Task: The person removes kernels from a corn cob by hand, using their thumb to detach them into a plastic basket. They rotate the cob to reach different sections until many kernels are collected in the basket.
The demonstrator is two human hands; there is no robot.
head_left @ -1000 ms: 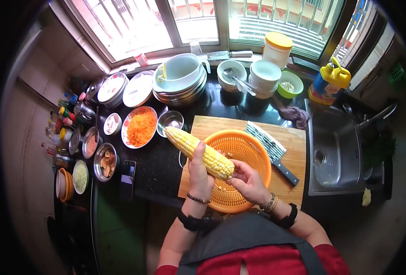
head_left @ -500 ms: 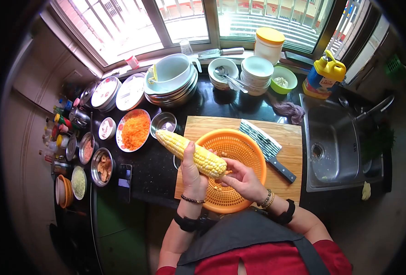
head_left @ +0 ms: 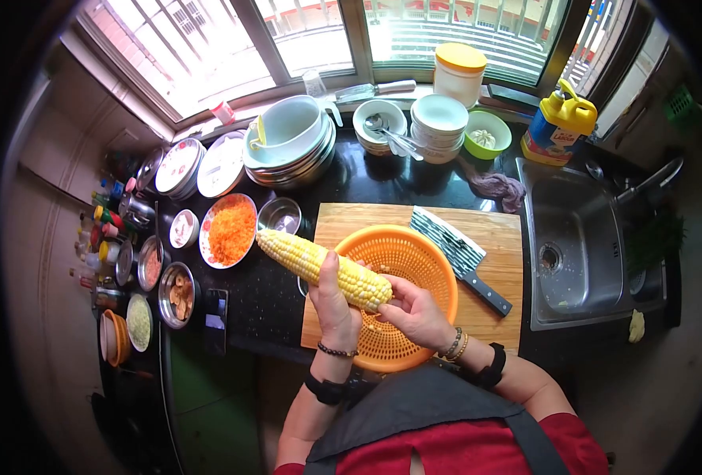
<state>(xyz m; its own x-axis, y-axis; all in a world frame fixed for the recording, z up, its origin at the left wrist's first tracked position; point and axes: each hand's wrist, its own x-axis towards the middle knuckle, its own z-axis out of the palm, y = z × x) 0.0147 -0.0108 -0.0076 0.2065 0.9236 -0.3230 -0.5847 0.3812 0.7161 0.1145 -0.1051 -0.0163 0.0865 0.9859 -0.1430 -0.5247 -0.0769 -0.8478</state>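
A yellow ear of corn (head_left: 319,265) is held slantwise above an orange colander (head_left: 446,277). My left hand (head_left: 333,305) wraps round its middle from below, thumb on top. At the corn's right end, the fingers of my right hand (head_left: 414,313) press together against the kernels; whether a loose kernel sits between them is hidden. The colander rests on a wooden cutting board (head_left: 493,237) with a few kernels inside. Beside it on the board lies a cleaver (head_left: 450,241) with a striped blade and black handle (head_left: 487,293).
Left of the board are a plate of shredded carrot (head_left: 230,229), an empty metal bowl (head_left: 279,215), a bowl of brown pieces (head_left: 181,294) and a phone (head_left: 216,321). Stacked bowls (head_left: 439,127) stand behind; a sink (head_left: 568,229) is at the right.
My right fingers have closed in on the corn's end. The corn's far tip has swung slightly left and down. The whole view has shifted a little.
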